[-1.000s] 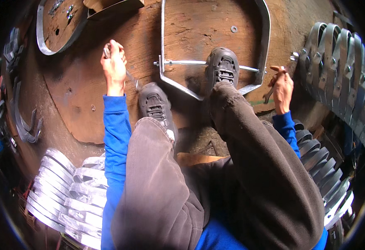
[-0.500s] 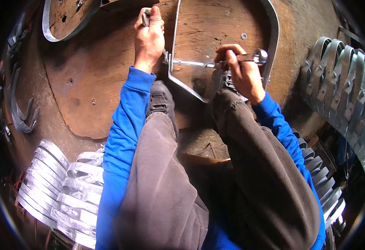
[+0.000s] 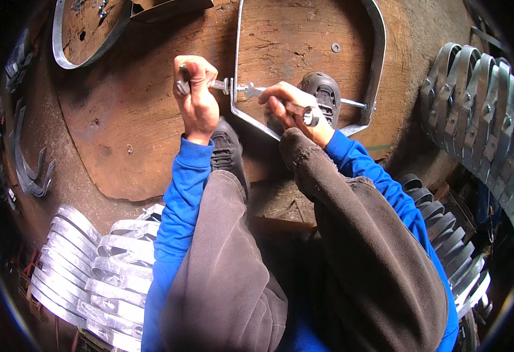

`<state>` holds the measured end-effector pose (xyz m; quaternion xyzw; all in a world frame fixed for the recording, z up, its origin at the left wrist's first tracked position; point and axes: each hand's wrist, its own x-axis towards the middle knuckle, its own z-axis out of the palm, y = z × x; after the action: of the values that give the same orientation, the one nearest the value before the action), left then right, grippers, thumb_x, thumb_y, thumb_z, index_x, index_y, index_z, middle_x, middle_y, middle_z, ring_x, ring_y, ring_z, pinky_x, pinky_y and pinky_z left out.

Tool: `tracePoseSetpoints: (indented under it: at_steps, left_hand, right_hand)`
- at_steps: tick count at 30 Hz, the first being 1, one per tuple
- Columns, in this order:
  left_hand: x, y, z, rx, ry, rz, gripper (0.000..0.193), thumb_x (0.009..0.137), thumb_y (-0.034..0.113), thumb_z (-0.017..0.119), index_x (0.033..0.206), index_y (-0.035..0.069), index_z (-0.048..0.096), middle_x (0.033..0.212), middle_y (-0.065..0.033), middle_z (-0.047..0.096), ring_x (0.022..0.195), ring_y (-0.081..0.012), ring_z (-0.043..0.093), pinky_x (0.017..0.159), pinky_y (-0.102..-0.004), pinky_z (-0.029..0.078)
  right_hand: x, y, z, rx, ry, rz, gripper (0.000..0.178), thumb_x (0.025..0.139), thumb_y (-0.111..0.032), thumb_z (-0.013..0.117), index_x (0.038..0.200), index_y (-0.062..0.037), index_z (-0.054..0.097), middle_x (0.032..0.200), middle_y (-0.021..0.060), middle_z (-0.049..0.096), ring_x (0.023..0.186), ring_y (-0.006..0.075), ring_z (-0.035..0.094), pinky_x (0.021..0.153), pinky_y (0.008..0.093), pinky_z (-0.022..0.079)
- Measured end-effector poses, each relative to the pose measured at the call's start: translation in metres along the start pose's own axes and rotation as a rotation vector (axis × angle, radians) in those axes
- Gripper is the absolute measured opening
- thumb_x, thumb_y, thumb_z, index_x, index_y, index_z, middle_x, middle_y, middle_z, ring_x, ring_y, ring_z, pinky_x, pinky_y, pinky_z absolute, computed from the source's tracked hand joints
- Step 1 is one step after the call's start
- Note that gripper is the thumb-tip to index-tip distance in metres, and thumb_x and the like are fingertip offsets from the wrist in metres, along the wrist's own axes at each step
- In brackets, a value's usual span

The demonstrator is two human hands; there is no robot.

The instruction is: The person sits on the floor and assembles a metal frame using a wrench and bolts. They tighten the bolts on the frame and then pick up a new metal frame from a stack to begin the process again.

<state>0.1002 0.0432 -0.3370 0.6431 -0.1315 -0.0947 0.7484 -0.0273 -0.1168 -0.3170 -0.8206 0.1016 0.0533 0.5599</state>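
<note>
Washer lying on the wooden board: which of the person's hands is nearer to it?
Right. The right hand is over the metal frame's opening, below and left of the washer; the left hand is farther left, outside the frame.

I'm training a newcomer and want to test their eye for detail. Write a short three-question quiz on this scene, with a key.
1. True or false: the washer lies within the outline of the metal frame.
2. The left hand holds: A) a hammer, B) a wrench, C) a brush.
3. Which hand's tool meets the rod on the inner side of the frame?

Key: 1. True. 2. B. 3. The right hand.
</note>
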Motion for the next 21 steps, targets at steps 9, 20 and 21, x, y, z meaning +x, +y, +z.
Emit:
tracePoseSetpoints:
  at_steps: [9,20,21]
  left_hand:
    - [0.065,-0.017,-0.016,-0.161,-0.098,-0.31,0.034,0.106,0.036,0.046,0.08,0.016,0.039,0.064,0.0051,0.031,0.058,-0.0079,0.034,0.058,-0.0272,0.035]
    - [0.087,-0.046,-0.004,-0.034,-0.121,-0.444,0.039,0.105,0.042,0.046,0.077,0.016,0.042,0.061,0.0053,0.035,0.055,-0.0079,0.037,0.054,-0.0269,0.037]
    - [0.08,-0.039,-0.003,-0.077,-0.128,-0.406,0.038,0.105,0.041,0.046,0.078,0.016,0.041,0.061,0.0054,0.034,0.055,-0.0079,0.036,0.053,-0.0269,0.036]
  right_hand:
    - [0.0,0.014,0.014,-0.11,-0.032,-0.234,0.016,0.09,-0.006,0.063,0.106,-0.0095,0.061,0.091,0.012,0.063,0.08,0.0311,0.065,0.071,0.0392,0.053]
    - [-0.004,0.009,0.011,-0.066,-0.007,-0.126,0.012,0.092,-0.007,0.061,0.103,-0.0102,0.063,0.09,0.0122,0.065,0.081,0.0294,0.066,0.072,0.037,0.054]
    - [-0.005,0.009,0.01,-0.08,0.002,-0.137,0.012,0.092,-0.007,0.061,0.103,-0.0101,0.063,0.09,0.0122,0.065,0.081,0.0293,0.066,0.072,0.0371,0.054]
